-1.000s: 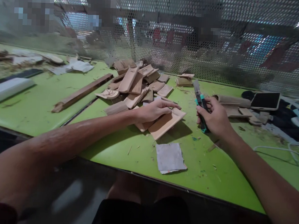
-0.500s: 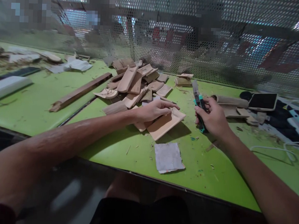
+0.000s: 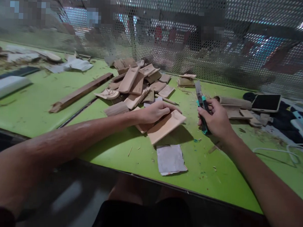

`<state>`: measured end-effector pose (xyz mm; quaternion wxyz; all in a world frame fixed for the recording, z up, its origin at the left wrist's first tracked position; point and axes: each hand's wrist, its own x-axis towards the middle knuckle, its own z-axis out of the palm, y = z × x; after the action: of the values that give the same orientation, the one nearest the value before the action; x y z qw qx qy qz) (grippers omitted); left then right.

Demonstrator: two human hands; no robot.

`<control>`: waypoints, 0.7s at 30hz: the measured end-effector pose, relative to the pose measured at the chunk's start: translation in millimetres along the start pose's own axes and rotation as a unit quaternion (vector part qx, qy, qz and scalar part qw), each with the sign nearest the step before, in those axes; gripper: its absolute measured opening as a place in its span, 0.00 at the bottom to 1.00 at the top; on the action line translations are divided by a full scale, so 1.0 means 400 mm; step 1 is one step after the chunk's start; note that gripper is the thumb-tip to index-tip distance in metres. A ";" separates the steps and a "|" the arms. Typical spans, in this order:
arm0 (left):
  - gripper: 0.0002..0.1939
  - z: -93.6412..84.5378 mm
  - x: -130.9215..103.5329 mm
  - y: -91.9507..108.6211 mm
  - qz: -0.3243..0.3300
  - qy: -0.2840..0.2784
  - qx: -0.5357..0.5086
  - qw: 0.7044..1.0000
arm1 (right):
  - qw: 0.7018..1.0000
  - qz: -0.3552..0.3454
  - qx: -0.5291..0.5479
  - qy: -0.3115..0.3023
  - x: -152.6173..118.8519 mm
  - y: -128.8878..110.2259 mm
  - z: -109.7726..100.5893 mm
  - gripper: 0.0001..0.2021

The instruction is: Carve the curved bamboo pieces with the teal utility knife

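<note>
My left hand (image 3: 155,112) grips a flat, pale wooden piece (image 3: 166,126) at the near edge of a pile of similar wooden pieces (image 3: 135,84); the piece is lifted slightly off the green table (image 3: 209,171). To its right, my right hand (image 3: 216,120) is closed around a teal-and-black utility knife (image 3: 201,101), its blade end pointing away from me. A grey square of sandpaper (image 3: 171,159) lies flat just in front of the held piece.
A long wooden bar (image 3: 79,92) lies to the left of the pile. A phone (image 3: 266,102), curved wood scraps (image 3: 237,108) and a white cable (image 3: 281,151) sit at the right. A perforated metal screen (image 3: 169,38) closes the far side. A white block (image 3: 7,87) lies far left.
My left hand has drawn the wooden piece a little toward me and raised it off the table. My right hand with the knife has hardly moved.
</note>
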<state>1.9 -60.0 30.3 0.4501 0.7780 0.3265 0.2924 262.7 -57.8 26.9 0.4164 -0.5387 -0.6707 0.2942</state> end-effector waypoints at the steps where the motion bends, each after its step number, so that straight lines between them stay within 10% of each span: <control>1: 0.17 0.000 0.002 0.000 0.006 0.012 0.011 1.000 | 1.000 0.002 0.001 -0.001 0.001 0.002 0.000 0.18; 10: 0.14 0.022 0.006 -0.027 -0.063 0.003 -0.152 0.986 | 1.000 0.006 -0.002 -0.002 -0.001 0.004 0.002 0.16; 21: 0.08 0.021 -0.008 -0.010 -0.010 -0.053 0.010 0.999 | 0.997 0.062 -0.042 0.010 0.015 0.032 -0.012 0.19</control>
<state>5.3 -65.3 22.7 0.4622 0.7932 0.3129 0.2435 272.5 -49.2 19.8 0.3817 -0.5990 -0.6435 0.2854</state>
